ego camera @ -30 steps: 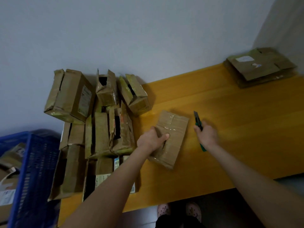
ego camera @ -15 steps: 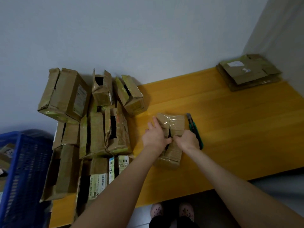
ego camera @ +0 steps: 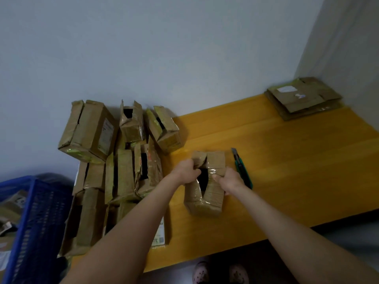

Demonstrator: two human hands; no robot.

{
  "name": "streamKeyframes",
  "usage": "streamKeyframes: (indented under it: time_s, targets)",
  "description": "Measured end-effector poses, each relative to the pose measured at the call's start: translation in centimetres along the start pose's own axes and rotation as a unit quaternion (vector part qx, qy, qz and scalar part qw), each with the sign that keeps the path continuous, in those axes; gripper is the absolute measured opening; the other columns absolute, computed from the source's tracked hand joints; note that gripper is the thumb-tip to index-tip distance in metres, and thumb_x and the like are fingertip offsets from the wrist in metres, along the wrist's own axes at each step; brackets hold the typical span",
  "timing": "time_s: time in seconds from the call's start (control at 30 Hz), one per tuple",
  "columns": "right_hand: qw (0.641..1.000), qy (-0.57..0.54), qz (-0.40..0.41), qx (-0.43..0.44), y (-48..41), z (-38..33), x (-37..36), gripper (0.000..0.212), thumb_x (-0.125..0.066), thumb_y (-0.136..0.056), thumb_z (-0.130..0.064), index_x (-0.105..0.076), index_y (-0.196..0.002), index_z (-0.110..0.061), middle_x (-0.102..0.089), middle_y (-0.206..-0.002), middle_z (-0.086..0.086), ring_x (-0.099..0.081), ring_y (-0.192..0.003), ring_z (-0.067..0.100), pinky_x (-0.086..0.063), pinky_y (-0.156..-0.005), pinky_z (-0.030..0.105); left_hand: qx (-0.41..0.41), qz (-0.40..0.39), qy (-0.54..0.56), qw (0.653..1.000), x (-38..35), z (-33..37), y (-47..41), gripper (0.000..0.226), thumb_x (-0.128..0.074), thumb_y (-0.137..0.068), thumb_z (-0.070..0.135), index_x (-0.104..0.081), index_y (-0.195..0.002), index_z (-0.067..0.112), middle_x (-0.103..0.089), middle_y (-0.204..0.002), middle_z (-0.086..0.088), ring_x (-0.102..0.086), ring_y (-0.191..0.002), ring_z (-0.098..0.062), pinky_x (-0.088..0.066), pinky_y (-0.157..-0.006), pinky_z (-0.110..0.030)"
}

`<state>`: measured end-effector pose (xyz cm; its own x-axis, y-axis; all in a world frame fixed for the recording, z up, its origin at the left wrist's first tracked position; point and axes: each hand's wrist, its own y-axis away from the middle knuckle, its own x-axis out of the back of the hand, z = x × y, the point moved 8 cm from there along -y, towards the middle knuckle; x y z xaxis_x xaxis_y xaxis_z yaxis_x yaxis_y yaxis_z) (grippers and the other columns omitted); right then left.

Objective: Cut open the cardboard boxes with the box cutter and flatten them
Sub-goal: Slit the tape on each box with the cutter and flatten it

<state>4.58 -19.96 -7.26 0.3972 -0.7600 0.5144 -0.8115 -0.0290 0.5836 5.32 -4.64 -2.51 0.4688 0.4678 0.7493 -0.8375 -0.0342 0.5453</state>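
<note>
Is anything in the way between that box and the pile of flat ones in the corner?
Only the box cutter lies beside the box, on the pile's side. Beyond it the table is bare up to the flat pile.

Small brown cardboard box [ego camera: 205, 191] at surface centre: matt, creased paperboard w/ glossy clear tape across top, wrinkled where torn. Yellow-orange wooden surface [ego camera: 287, 171]: smooth, faint grain, slight sheen. Green plastic box cutter [ego camera: 243, 169] beside box: smooth plastic body, grey metal blade tip. Pile of worn brown cardboard boxes [ego camera: 114, 160] along left edge: matt, crumpled, shiny tape strips, paper labels. Stack of flattened brown cardboard [ego camera: 303, 97] at far right corner: matt, w/ white paper label. Blue plastic crate [ego camera: 37, 222] off left edge: perforated, dull. Pale wall [ego camera: 164, 48]: matt, smooth.
</note>
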Motion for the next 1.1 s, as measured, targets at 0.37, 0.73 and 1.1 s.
streamKeyframes:
  time_s: [0.37,0.73,1.1]
  targets:
    - [1.000,0.004,0.018,0.003,0.6,-0.4,-0.6,0.041,-0.058,-0.095,-0.029,-0.047,-0.133,-0.016,-0.060,-0.120,0.008,-0.060,-0.106,0.029,-0.058,-0.077,0.041,0.024,-0.021,0.094,0.995,0.0,-1.7,1.6,0.029,-0.050,-0.094,0.016,-0.054,-0.118,-0.001,-0.061,-0.113,-0.020,-0.064,-0.098,-0.035,-0.059,-0.076,-0.046]
    - [0.997,0.060,0.052,0.013,0.5,0.2,-0.7,0.042,-0.059,-0.094,-0.032,-0.050,-0.132,-0.015,-0.064,-0.118,0.009,-0.062,-0.103,0.029,-0.056,-0.077,0.038,0.058,0.090,-0.189,0.976,0.3,1.8,0.2,0.020,-0.047,-0.096,0.009,-0.063,-0.108,0.010,-0.063,-0.109,-0.007,-0.062,-0.102,-0.025,-0.048,-0.067,-0.030]
    - [0.999,0.007,0.033,0.030,-0.1,0.1,-0.3,0.031,-0.058,-0.095,-0.026,-0.053,-0.124,-0.014,-0.063,-0.115,0.009,-0.061,-0.104,0.030,-0.058,-0.078,0.043,0.014,-0.002,-0.053,0.998,1.5,-0.6,-0.5,0.036,-0.039,-0.104,0.027,-0.052,-0.078,0.006,-0.058,-0.066,-0.009,-0.066,-0.064,-0.029,-0.057,-0.068,-0.036]
